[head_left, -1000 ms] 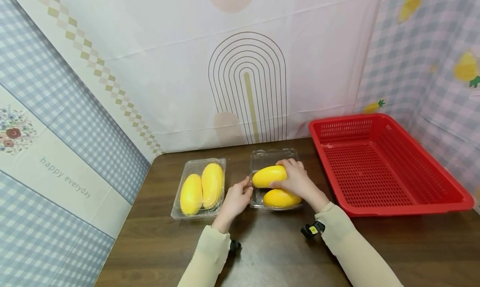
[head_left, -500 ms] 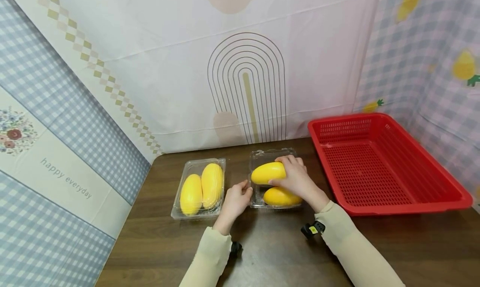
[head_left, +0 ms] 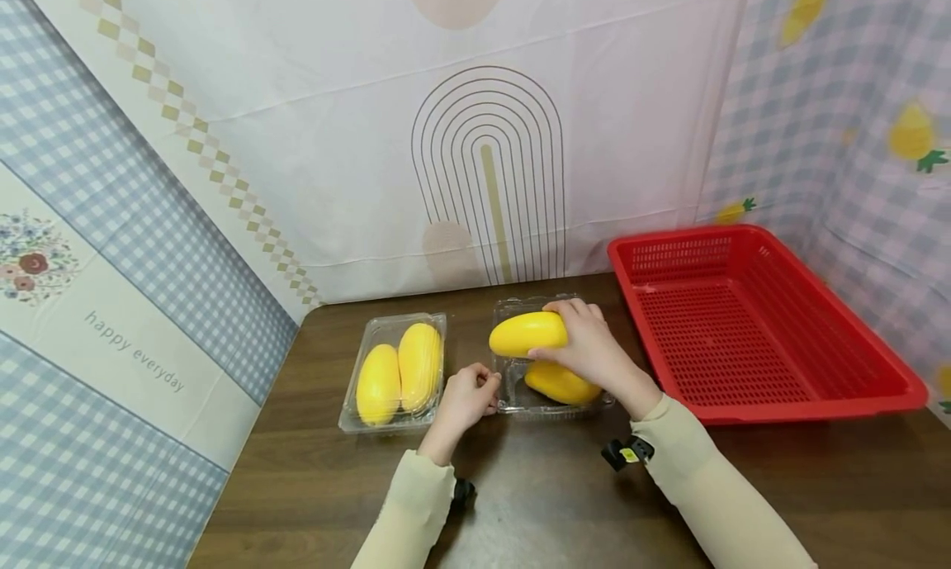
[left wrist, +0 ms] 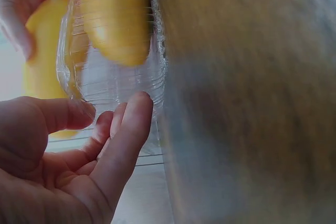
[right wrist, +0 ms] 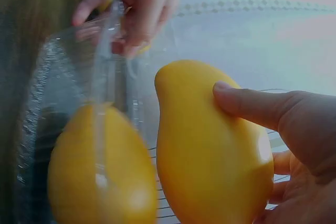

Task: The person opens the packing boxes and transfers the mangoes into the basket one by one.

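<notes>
Fruit in hand: my right hand (head_left: 590,350) holds a smooth yellow mango (head_left: 527,334), thumb on its near side and fingers curled over the top.
Where it is: lifted just above the clear plastic tray (head_left: 513,391), which sits on the bench (head_left: 535,503) just left of the red basket (head_left: 750,321).
Long axis: the mango lies roughly level and crosswise, one end under my palm toward the red basket, the free end pointing away from it.
Handling, as I judge it: light enough for one hand, with glossy skin that may slip; best gripped around the thick middle, gently, since the flesh could bruise.
Left hand: my left hand (head_left: 468,395) pinches the tray's rim on the side away from the red basket, thumb and fingers closed on thin, flimsy plastic.
Still in the tray: a second mango (head_left: 560,383).
Farther from the red basket: another tray (head_left: 371,420) holding two mangoes (head_left: 401,371).
</notes>
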`<control>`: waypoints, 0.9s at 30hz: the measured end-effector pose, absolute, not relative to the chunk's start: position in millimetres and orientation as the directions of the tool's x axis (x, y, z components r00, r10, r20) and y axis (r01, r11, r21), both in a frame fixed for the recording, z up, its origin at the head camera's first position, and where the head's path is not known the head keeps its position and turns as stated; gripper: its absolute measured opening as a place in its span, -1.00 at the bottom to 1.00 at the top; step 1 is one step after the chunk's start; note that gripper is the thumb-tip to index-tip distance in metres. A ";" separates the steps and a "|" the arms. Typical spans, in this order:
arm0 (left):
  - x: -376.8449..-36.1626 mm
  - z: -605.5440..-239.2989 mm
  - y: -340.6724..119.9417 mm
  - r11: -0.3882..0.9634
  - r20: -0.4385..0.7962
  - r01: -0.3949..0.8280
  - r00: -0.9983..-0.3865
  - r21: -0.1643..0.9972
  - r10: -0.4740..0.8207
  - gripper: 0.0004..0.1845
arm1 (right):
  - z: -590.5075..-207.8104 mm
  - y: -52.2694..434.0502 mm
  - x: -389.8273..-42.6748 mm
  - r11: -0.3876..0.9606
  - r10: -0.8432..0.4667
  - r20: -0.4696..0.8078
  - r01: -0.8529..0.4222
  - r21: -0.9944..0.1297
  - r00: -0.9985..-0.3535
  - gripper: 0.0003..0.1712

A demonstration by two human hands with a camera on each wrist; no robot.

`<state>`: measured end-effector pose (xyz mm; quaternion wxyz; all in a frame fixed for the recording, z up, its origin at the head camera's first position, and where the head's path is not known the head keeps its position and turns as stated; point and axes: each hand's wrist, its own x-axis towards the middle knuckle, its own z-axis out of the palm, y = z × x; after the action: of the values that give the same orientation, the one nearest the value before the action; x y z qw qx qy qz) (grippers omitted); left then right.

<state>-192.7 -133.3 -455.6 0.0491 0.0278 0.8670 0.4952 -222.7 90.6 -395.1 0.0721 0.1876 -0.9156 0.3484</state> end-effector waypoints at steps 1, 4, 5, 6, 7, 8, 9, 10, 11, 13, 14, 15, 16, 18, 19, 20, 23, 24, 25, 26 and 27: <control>-192.9 -455.8 -133.5 0.506 -0.059 -0.002 -0.993 0.862 0.098 -0.80 | -390.8 91.6 -221.6 0.684 -0.295 0.272 -0.401 -0.609 -0.916 -0.12; -193.0 -456.2 -134.2 0.497 -0.059 -0.002 -0.993 0.868 0.099 -0.79 | -378.9 95.6 -218.6 0.689 -0.300 0.285 -0.413 -0.595 -0.910 -0.13; -193.2 -456.2 -134.2 0.494 -0.062 -0.006 -0.993 0.870 0.097 -0.80 | -375.1 97.1 -217.9 0.693 -0.299 0.283 -0.411 -0.592 -0.911 -0.13; -193.3 -456.4 -134.2 0.491 -0.064 -0.009 -0.993 0.871 0.095 -0.79 | -371.6 98.9 -217.2 0.698 -0.297 0.279 -0.407 -0.589 -0.913 -0.12; -193.3 -456.5 -134.2 0.486 -0.063 -0.009 -0.993 0.874 0.095 -0.79 | -368.5 100.9 -217.0 0.704 -0.296 0.277 -0.405 -0.583 -0.914 -0.12; -193.3 -456.4 -134.2 0.483 -0.061 -0.007 -0.993 0.876 0.096 -0.80 | -365.3 103.1 -216.9 0.710 -0.295 0.275 -0.402 -0.578 -0.915 -0.11; -193.4 -456.5 -134.1 0.480 -0.060 -0.006 -0.993 0.878 0.097 -0.80 | -362.3 105.5 -217.2 0.715 -0.294 0.276 -0.402 -0.572 -0.915 -0.11; -193.5 -456.5 -134.0 0.477 -0.059 -0.006 -0.993 0.879 0.098 -0.80 | -359.4 108.2 -217.6 0.720 -0.293 0.277 -0.402 -0.566 -0.915 -0.10; -193.5 -456.5 -133.8 0.475 -0.060 -0.007 -0.993 0.880 0.098 -0.80 | -356.4 111.0 -218.2 0.722 -0.293 0.281 -0.404 -0.562 -0.914 -0.10; -193.5 -456.5 -133.5 0.475 -0.059 -0.006 -0.993 0.880 0.098 -0.80 | -350.7 117.0 -220.1 0.725 -0.294 0.288 -0.409 -0.554 -0.911 -0.09; -193.7 -456.5 -133.4 0.479 -0.058 -0.006 -0.994 0.878 0.096 -0.80 | -347.7 120.2 -221.4 0.727 -0.294 0.289 -0.410 -0.551 -0.911 -0.09; -193.8 -456.3 -133.1 0.483 -0.058 -0.005 -0.994 0.876 0.093 -0.80 | -344.7 123.4 -222.8 0.729 -0.294 0.292 -0.411 -0.547 -0.910 -0.09; -193.7 -456.1 -132.9 0.485 -0.057 -0.006 -0.994 0.874 0.090 -0.80 | -341.8 126.8 -224.1 0.734 -0.291 0.291 -0.408 -0.544 -0.911 -0.10; -193.6 -455.5 -132.5 0.492 -0.054 -0.004 -0.995 0.871 0.086 -0.80 | -335.9 133.8 -226.4 0.745 -0.279 0.283 -0.393 -0.539 -0.918 -0.11; -193.4 -455.2 -132.4 0.495 -0.053 -0.004 -0.995 0.869 0.084 -0.80 | -332.6 137.5 -227.4 0.753 -0.272 0.278 -0.384 -0.535 -0.921 -0.11; -193.3 -455.0 -132.3 0.500 -0.053 -0.004 -0.995 0.866 0.083 -0.80 | -329.6 141.0 -228.6 0.760 -0.265 0.274 -0.375 -0.530 -0.924 -0.11; -192.6 -454.8 -132.3 0.502 -0.052 -0.002 -0.995 0.865 0.085 -0.80 | -320.8 152.4 -232.1 0.776 -0.240 0.261 -0.346 -0.527 -0.935 -0.10; -192.3 -454.8 -132.4 0.503 -0.054 -0.004 -0.995 0.864 0.085 -0.79 | -318.1 156.3 -233.4 0.779 -0.231 0.257 -0.337 -0.529 -0.938 -0.10; -192.1 -455.0 -132.5 0.503 -0.056 -0.005 -0.995 0.864 0.087 -0.79 | -315.8 160.5 -235.0 0.781 -0.220 0.252 -0.325 -0.533 -0.942 -0.09; -192.0 -455.3 -132.6 0.503 -0.056 -0.004 -0.995 0.864 0.088 -0.79 | -313.6 164.6 -236.8 0.783 -0.210 0.247 -0.314 -0.537 -0.946 -0.08; -191.8 -455.4 -132.7 0.501 -0.053 0.000 -0.994 0.865 0.091 -0.79 | -311.6 169.0 -238.8 0.785 -0.199 0.241 -0.302 -0.541 -0.950 -0.07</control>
<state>-191.8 -132.7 -455.4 0.0456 0.0265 0.8652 0.4986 -238.8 169.0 -311.6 0.0855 0.1332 -0.9408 0.2998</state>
